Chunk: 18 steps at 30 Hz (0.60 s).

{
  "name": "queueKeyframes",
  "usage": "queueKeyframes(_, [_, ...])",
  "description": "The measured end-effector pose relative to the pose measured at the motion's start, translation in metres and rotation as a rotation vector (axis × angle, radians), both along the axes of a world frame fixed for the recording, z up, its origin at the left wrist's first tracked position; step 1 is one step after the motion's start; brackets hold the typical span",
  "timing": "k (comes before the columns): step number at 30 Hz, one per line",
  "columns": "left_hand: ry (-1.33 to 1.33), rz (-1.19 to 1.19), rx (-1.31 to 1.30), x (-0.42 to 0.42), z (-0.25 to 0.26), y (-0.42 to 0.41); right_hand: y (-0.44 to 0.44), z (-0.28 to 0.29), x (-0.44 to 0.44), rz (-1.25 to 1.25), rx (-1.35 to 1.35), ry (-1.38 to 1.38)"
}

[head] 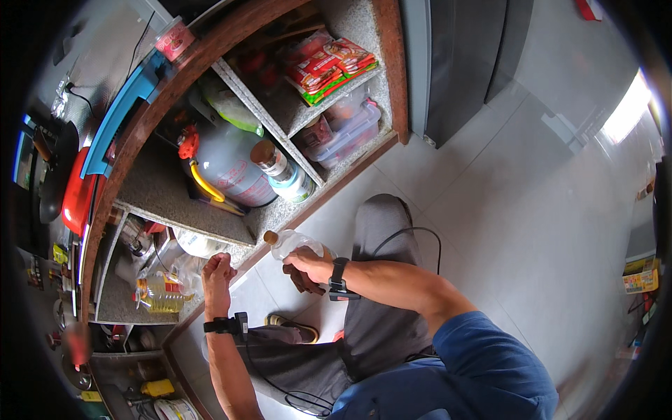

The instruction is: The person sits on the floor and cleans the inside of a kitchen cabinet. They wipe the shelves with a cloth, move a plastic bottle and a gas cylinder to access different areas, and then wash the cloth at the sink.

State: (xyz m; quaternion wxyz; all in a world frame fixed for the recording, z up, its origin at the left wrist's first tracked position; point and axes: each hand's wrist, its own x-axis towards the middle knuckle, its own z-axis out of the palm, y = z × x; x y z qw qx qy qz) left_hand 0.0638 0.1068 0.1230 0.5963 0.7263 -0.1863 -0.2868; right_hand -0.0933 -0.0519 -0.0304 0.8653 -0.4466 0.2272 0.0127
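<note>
My right hand (310, 262) grips a clear bottle (296, 242) with a brown cap, tilted over the floor by the cabinet's front edge. A brown cloth (302, 281) hangs beneath the same hand and seems held with the bottle. My left hand (218, 270) is raised before the lower cabinet opening, its fingers curled in and nothing visible in them. Just beyond it are a white packet (197, 242) and a crumpled clear plastic bag (186, 270). Close by lies a plastic bottle of yellow oil (163, 294) in the compartment.
The stone cabinet holds a grey gas cylinder (236, 163) with a yellow hose (206, 182), a brown-lidded jar (272, 160), red food packets (331, 68) and a lidded plastic box (346, 136). A blue rack (123, 115) sits on the counter. Cables trail from both wrist straps.
</note>
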Motion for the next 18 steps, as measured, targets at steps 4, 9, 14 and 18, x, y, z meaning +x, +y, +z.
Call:
queueKeyframes(4, [0.073,0.065,0.005,0.011,-0.004,0.011,-0.01,-0.01,-0.009,-0.012,0.026,-0.171])
queueKeyframes(9, [0.04,0.034,0.066,0.031,-0.004,0.054,0.006,-0.004,0.001,-0.075,-0.117,0.027])
queueKeyframes(14, [0.082,0.064,-0.074,0.048,-0.01,0.065,0.008,-0.034,0.012,-0.105,-0.076,0.346])
queueKeyframes(18, [0.087,0.111,-0.151,0.045,0.01,0.076,0.007,0.009,0.006,-0.08,-0.012,0.394])
